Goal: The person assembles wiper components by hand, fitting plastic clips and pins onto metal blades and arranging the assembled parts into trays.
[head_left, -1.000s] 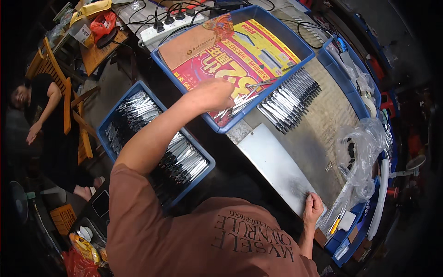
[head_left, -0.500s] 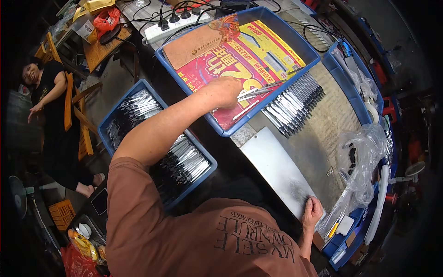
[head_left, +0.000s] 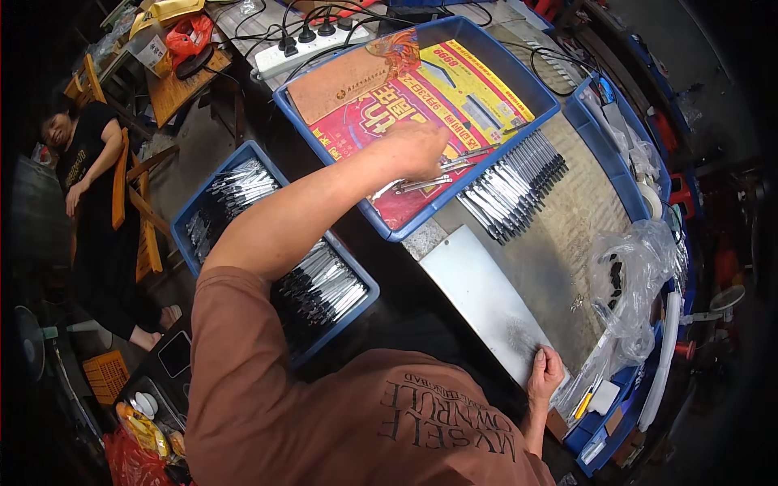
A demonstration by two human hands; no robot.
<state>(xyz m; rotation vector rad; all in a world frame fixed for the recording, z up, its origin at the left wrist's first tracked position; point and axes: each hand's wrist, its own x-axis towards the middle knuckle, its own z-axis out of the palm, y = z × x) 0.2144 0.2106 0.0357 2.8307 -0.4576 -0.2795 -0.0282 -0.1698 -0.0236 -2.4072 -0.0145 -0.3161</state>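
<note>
My left hand (head_left: pixel 421 151) reaches over a blue tray (head_left: pixel 374 212), its fingers curled down and closed. The back of the hand hides whatever they hold. Beside and under it, several silvery pens (head_left: pixel 427 185) lie at angles on the tray's red and yellow printed sheet (head_left: pixel 466 89). To the right of the tray, a row of black-and-silver pens (head_left: pixel 510 190) lies side by side on the bench. My right hand (head_left: pixel 547 374) is at the near corner of a white board (head_left: pixel 486 296), its fingers curled together with the thumb pressed over. Anything inside is hidden.
A second blue bin (head_left: pixel 374 283) full of pens stands lower left. A power strip (head_left: pixel 300 55) with black cables lies behind the tray. Clear plastic bags (head_left: pixel 632 275) and a blue parts bin (head_left: pixel 596 441) line the right. Another person (head_left: pixel 97 178) is at the left.
My left hand has shifted slightly right, and several pens now show lower left of it in the tray. My right hand stays at the board's corner. The other person's arm has lowered.
</note>
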